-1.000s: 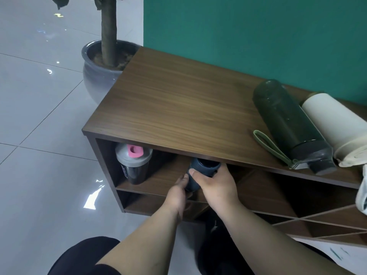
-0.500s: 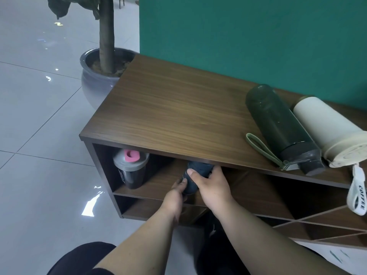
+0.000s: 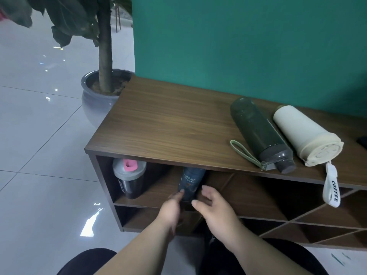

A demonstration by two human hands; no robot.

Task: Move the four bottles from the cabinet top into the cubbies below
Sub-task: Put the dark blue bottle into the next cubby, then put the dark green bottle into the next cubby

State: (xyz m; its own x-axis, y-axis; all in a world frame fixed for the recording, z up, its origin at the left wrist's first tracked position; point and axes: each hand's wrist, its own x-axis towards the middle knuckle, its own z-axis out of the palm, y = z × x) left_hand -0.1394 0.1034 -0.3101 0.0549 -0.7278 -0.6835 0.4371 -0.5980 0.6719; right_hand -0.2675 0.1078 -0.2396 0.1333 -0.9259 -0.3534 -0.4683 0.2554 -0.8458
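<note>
step: second bottle being seated in the upper cubby; two done or nearly, two left, by my read
dark blue bottle (image 3: 189,182): upright on the cubby shelf, right of the shaker bottle (image 3: 129,178), long axis vertical, top hidden under the cabinet top (image 3: 168,124)
left hand (image 3: 170,211): fingers together, tips touching the bottle's lower left side
right hand (image 3: 215,209): fingers spread, just off the bottle, gripping nothing
next targets: green bottle (image 3: 258,133) and cream bottle (image 3: 303,133) lie on their sides up right; right hand nearer
unclear: bottle base behind the hands; cubby depth dark
</note>
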